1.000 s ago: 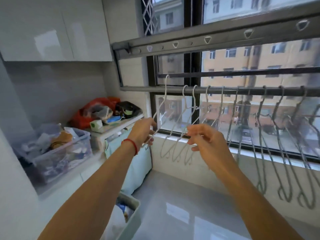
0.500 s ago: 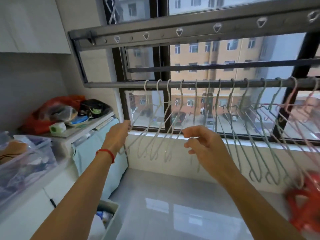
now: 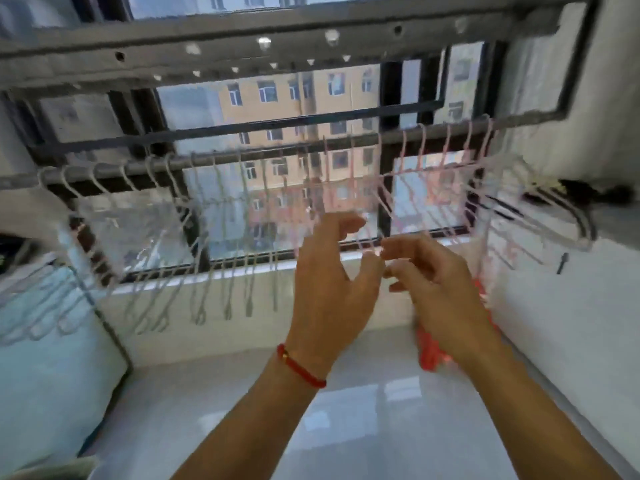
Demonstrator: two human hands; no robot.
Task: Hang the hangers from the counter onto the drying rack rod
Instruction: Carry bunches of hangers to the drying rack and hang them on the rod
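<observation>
The drying rack rod (image 3: 221, 158) runs across the window. Several white and grey hangers (image 3: 228, 258) hang on its left and middle, several pink hangers (image 3: 426, 174) on its right. My left hand (image 3: 332, 275), with a red cord on its wrist, is raised in front of the pink hangers with fingers spread and relaxed. My right hand (image 3: 440, 285) is beside it, fingers curled near a pink hanger's lower part; blur hides whether it holds it. A red bundle (image 3: 429, 355) lies on the counter (image 3: 346, 438) behind my right wrist.
The rack's upper grey beam (image 3: 263, 53) with holes spans the top. A light blue cloth (image 3: 41, 348) hangs at the left. Grey hangers (image 3: 561, 220) and a dark fitting (image 3: 588, 192) sit on the right wall.
The view has swung right and up. Both hands left the white hangers at the left end and moved right, in front of the pink hangers.
</observation>
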